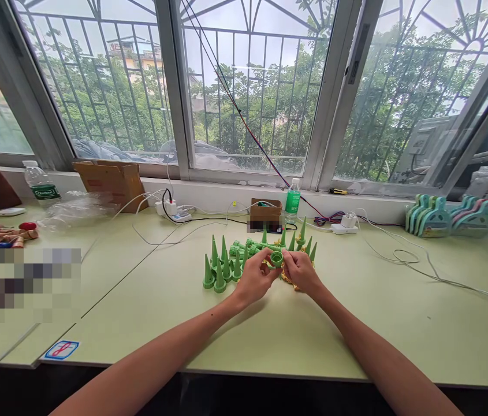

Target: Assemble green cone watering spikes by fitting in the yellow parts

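Observation:
Over the table, my left hand (254,277) holds a green plastic watering spike (276,257) with its round, hollow end turned up toward me. My right hand (302,270) is closed, thumb and finger pinched at the right side of that rim; anything small inside the fingers is hidden. Upright green cone-shaped spikes (220,278) stand in a group left of my hands. Behind them lie several green ribbed pieces (239,248). More spikes (302,232) rise behind my right hand, with small yellow-orange pieces (286,277) around their bases, partly covered by the hand.
A small brown box (265,215) and a green-labelled bottle (293,199) stand behind the spikes. White cables (417,260) cross the table at right, near power strips. Pastel plastic items (429,216) stand far right. At left are a cardboard box (111,182) and clear plastic wrap (74,211).

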Available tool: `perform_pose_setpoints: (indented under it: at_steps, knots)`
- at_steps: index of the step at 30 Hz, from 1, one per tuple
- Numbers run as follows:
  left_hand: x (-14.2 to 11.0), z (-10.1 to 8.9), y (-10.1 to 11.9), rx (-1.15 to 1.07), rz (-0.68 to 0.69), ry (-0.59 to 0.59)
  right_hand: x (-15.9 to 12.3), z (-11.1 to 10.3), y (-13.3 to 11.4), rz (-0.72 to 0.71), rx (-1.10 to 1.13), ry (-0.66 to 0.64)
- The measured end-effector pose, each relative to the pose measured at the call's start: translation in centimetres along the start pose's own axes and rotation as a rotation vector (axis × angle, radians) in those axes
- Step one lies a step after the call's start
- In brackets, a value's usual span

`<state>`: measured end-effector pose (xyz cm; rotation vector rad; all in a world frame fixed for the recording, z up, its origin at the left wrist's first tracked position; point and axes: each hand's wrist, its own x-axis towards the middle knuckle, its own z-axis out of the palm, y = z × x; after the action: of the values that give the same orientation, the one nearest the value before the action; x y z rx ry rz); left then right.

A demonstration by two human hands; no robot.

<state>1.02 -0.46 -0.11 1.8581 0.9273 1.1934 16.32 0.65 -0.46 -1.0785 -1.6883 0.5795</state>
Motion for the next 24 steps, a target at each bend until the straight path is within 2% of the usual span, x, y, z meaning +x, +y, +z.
perform_pose_setpoints:
  at_steps: [7, 16, 20, 24]
  knots:
    - [-0.06, 0.27, 0.31, 0.061, 0.01, 0.046, 0.02, 0.28, -0.04, -0.029, 0.007, 0.035]
    - [0.04, 0.22, 0.53, 0.046, -0.047, 0.119, -0.22, 0.33, -0.15, -0.06, 0.092, 0.063]
    - [0.16, 0.53, 0.07, -0.058, -0.079, 0.099, -0.23, 0.27, -0.23, -0.066, 0.087, 0.057]
    - [0.44, 0.54, -0.38, -0.26, -0.215, 0.056, -0.18, 0.19, -0.24, -0.086, 0.022, 0.029]
